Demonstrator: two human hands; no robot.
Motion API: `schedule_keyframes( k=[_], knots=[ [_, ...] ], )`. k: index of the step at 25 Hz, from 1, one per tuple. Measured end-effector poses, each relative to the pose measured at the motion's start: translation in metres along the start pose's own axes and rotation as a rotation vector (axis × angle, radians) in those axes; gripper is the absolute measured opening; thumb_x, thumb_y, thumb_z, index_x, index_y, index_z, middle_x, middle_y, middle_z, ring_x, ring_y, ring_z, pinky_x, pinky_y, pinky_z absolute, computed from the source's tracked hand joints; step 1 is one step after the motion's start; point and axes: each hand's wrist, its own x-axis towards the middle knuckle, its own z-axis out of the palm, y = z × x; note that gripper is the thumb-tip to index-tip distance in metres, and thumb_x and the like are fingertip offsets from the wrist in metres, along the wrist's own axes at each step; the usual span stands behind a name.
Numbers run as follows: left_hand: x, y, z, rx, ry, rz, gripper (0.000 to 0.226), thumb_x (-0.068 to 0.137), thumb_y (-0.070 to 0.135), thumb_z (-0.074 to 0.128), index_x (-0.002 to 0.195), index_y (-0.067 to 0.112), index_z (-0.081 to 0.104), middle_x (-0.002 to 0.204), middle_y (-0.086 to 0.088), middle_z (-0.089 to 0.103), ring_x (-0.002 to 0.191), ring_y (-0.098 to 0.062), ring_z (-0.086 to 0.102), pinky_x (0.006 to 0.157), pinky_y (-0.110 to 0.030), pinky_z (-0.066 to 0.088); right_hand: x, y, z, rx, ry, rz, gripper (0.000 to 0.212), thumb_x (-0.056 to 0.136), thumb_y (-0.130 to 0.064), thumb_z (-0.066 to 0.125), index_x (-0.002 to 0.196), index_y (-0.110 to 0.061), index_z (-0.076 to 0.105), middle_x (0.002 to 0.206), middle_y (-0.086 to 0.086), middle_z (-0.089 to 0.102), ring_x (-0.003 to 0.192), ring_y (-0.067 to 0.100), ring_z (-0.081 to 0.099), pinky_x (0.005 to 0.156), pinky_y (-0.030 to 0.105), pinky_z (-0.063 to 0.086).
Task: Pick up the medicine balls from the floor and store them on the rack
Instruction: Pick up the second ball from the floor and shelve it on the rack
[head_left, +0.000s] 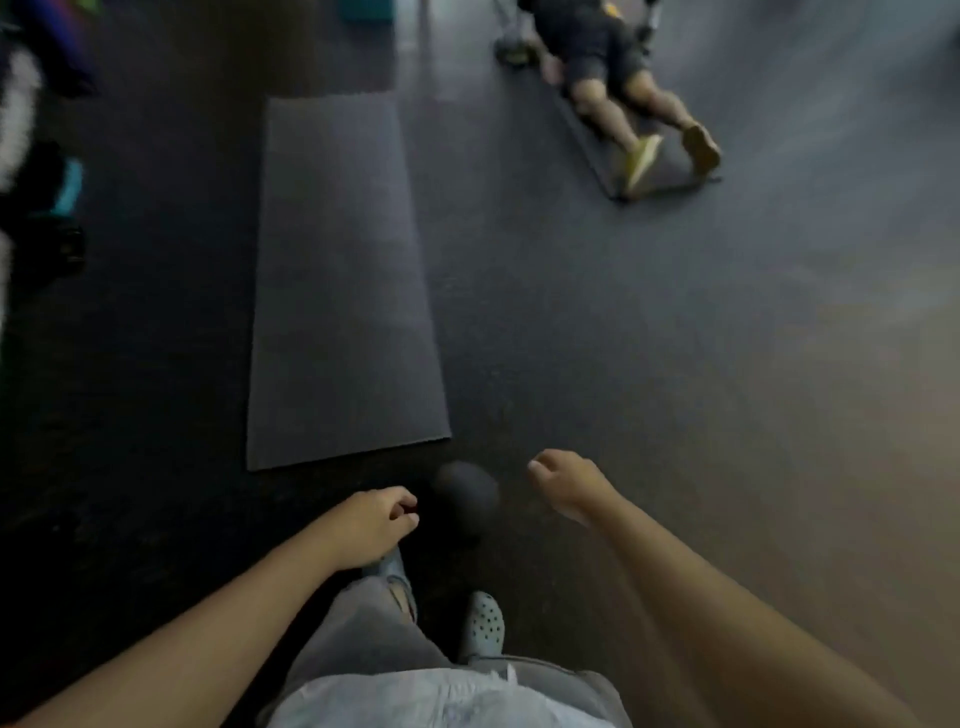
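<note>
A dark ball (466, 493) lies on the floor (675, 364) between both hands. The left hand (376, 522) and right hand (569, 483) are loosely curled, holding nothing.

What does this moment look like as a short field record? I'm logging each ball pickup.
ball: dark, on the floor, just past the near mat's corner
left hand: beside the ball, fingers curled, holding nothing visible
right hand: on the ball's other side, apart from it, empty
near mat: flat, grey, bare
bystander: lying on a far mat
rack: not in view
</note>
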Motion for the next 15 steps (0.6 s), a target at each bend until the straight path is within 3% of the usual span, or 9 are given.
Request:
schedule_keyframes(
  k=[5, 12, 15],
  knots=[
    [0.051, 0.038, 0.012, 0.113, -0.104, 0.046, 0.042, 0.106, 0.038, 0.051, 0.146, 0.025, 0.052, 0.141, 0.000, 0.059, 0.122, -0.017, 0.059, 0.101, -0.030, 0.048, 0.002, 0.045, 0.005, 0.200, 0.038, 0.165, 0.039, 0.108, -0.032, 0.044, 0.134, -0.011, 0.064, 0.135, 0.013, 0.066, 0.124, 0.031, 0.061, 0.099, 0.036, 0.047],
    [0.124, -0.005, 0.011, -0.179, -0.064, -0.168, 0.027, 0.104, 0.027, 0.055, 0.128, 0.020, 0.066, 0.130, -0.004, 0.065, 0.113, -0.019, 0.060, 0.095, -0.033, 0.049, 0.069, 0.043, 0.045, 0.313, 0.015, 0.296, 0.035, 0.106, -0.031, 0.049, 0.128, -0.010, 0.067, 0.129, 0.013, 0.069, 0.116, 0.030, 0.063, 0.092, 0.033, 0.047],
    [0.171, -0.034, 0.027, -0.328, 0.007, -0.335, 0.024, 0.102, 0.025, 0.056, 0.122, 0.022, 0.068, 0.121, -0.004, 0.068, 0.109, -0.023, 0.064, 0.098, -0.039, 0.053, 0.123, 0.062, 0.083, 0.427, -0.047, 0.378, 0.031, 0.105, -0.031, 0.050, 0.123, -0.014, 0.068, 0.120, 0.011, 0.071, 0.109, 0.029, 0.067, 0.095, 0.046, 0.056]
  ],
)
